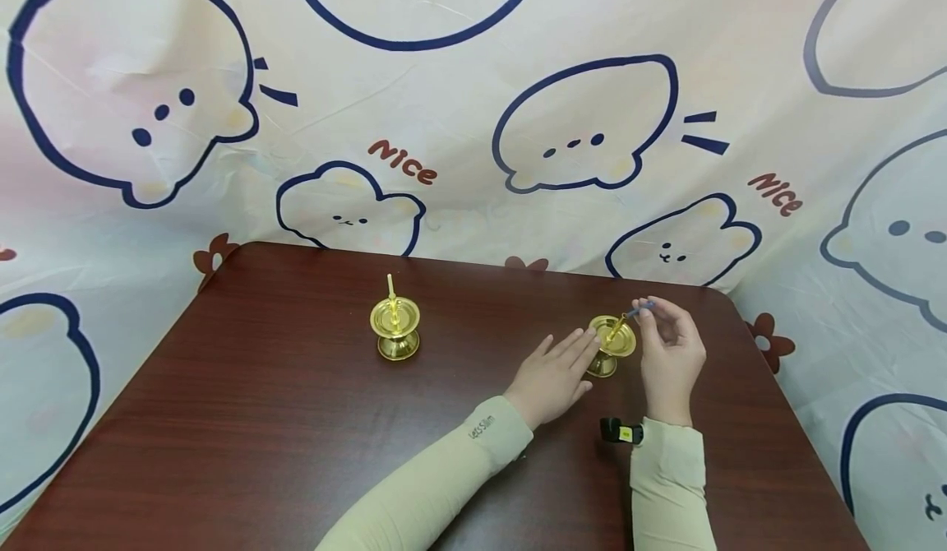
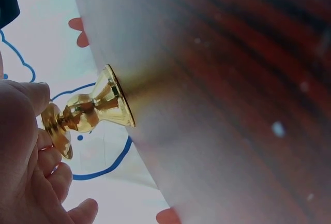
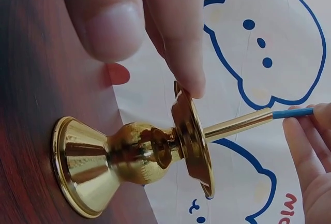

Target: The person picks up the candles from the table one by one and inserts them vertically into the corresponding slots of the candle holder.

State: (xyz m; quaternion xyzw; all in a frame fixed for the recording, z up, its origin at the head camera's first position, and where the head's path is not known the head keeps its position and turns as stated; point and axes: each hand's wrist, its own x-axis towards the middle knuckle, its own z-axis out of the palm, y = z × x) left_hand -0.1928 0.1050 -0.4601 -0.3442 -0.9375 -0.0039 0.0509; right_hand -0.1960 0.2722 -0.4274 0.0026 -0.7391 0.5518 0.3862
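Toward the right of the table stands a brass candle holder point(image 1: 602, 364) with a round dish and an upright tube. My left hand point(image 1: 549, 377) reaches to its left side with the fingers extended; in the right wrist view a finger point(image 3: 181, 48) touches the dish rim, with the thumb point(image 3: 111, 27) nearer the camera. My right hand point(image 1: 672, 362) pinches a thin blue candle point(image 3: 292, 113) between thumb and fingers. The candle's lower end is at the mouth of the tube. The left wrist view shows the holder's base point(image 2: 118, 100) on the tabletop.
A second brass holder point(image 1: 398, 345) with a thin pale-yellow candle point(image 1: 390, 286) upright in it stands left of centre on the dark wooden table point(image 1: 281, 436). A printed cloth point(image 1: 459, 107) hangs behind the table's back edge. A small black device point(image 1: 614, 431) sits at the right wrist.
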